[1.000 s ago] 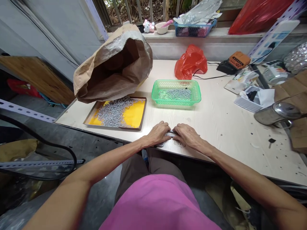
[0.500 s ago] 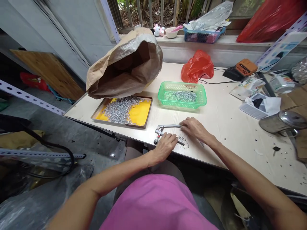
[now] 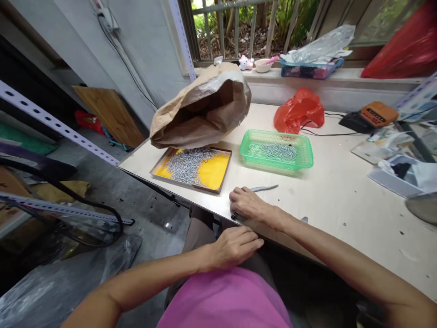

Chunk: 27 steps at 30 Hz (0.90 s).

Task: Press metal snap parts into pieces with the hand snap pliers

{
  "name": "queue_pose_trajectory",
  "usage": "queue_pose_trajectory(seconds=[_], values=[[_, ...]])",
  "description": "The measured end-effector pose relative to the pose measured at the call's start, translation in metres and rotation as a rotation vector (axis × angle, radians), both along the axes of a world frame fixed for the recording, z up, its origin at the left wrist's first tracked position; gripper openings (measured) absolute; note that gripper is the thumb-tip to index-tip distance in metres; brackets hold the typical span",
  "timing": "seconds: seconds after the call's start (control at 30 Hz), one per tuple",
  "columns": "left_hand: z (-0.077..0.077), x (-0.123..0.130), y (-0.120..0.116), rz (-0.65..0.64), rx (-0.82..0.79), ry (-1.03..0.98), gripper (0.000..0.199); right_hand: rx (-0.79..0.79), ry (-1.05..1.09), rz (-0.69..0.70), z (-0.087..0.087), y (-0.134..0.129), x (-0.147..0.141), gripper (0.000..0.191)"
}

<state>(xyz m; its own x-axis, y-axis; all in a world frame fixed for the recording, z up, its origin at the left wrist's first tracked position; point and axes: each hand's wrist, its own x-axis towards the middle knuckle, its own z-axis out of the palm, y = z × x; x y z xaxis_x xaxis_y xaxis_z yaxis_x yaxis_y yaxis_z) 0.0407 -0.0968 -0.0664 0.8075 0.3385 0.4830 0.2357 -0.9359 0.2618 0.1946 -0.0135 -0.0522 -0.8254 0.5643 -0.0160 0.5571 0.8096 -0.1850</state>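
On the near edge of the table, my right hand [image 3: 247,203] is closed over the jointed end of a grey metal lever tool with a long handle [image 3: 264,187]. The handle's pointed end sticks out to the right past my fingers, and a small black knob [image 3: 233,216] shows below them. The rest of the tool is hidden under the hand. Off the table's front edge, close to my body, my left hand [image 3: 236,246] has its fingers stretched out, with nothing visible in it. A shallow tray [image 3: 223,175] with yellow lining holds many small metal pins [image 3: 186,166].
A green plastic basket [image 3: 243,152] with more metal pins [image 3: 280,151] stands behind my right hand. An open brown paper bag [image 3: 205,107] leans over the tray's back. A red plastic bag [image 3: 300,111] and an orange-and-black charger [image 3: 370,117] are at the back right.
My left hand has let go of the tool and drawn back toward my body, off the table. My right hand has moved left from the handle onto the jointed end. The view has shifted.
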Motion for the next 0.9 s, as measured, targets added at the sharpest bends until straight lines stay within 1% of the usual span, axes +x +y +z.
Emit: queue_pose_trajectory(seconds=[0.03,0.07,0.13,0.2,0.27,0.3,0.37,0.43,0.5,0.57,0.63,0.7,0.77,0.8,0.83,0.9], values=[[0.006,-0.014,0.005,0.061,0.011,-0.006,0.022,0.011,0.012,0.026,-0.004,0.0,-0.002,0.019],[0.013,-0.028,0.015,0.167,0.016,-0.003,0.022,0.018,0.043,0.044,-0.009,0.001,-0.003,0.02],[0.023,-0.056,0.046,0.473,0.011,0.045,0.022,0.019,0.155,0.054,-0.022,0.001,-0.002,0.021],[0.029,-0.082,0.086,0.762,-0.026,0.134,0.022,0.015,0.295,0.034,-0.035,0.001,0.0,0.024],[0.031,-0.101,0.124,0.934,-0.064,0.251,0.022,0.019,0.387,-0.009,-0.043,0.001,0.001,0.026],[0.031,-0.107,0.14,0.993,-0.074,0.294,0.021,0.025,0.386,-0.036,-0.044,0.001,0.002,0.025],[0.029,-0.114,0.163,1.071,-0.062,0.331,0.02,0.044,0.297,-0.099,-0.042,0.003,0.003,0.023],[0.027,-0.116,0.178,1.106,-0.01,0.298,0.022,0.071,0.184,-0.153,-0.038,0.004,0.006,0.023],[0.025,-0.117,0.19,1.116,0.037,0.247,0.024,0.101,0.154,-0.157,-0.035,0.004,0.009,0.023],[0.023,-0.12,0.2,1.129,0.034,0.24,0.026,0.116,0.187,-0.134,-0.036,0.003,0.011,0.024],[0.024,-0.121,0.21,1.133,0.005,0.28,0.025,0.101,0.251,-0.149,-0.04,0.001,0.013,0.025],[0.025,-0.117,0.213,1.084,0.005,0.293,0.023,0.08,0.307,-0.187,-0.042,-0.001,0.014,0.025],[0.026,-0.104,0.202,0.961,0.02,0.26,0.022,0.067,0.31,-0.21,-0.04,-0.002,0.014,0.025],[0.025,-0.095,0.191,0.888,0.017,0.239,0.02,0.058,0.276,-0.212,-0.036,-0.001,0.014,0.025],[0.022,-0.084,0.176,0.809,0.007,0.223,0.02,0.044,0.224,-0.214,-0.032,0.0,0.013,0.024],[0.014,-0.061,0.136,0.635,-0.019,0.216,0.025,0.003,0.109,-0.218,-0.021,0.005,0.01,0.022]])
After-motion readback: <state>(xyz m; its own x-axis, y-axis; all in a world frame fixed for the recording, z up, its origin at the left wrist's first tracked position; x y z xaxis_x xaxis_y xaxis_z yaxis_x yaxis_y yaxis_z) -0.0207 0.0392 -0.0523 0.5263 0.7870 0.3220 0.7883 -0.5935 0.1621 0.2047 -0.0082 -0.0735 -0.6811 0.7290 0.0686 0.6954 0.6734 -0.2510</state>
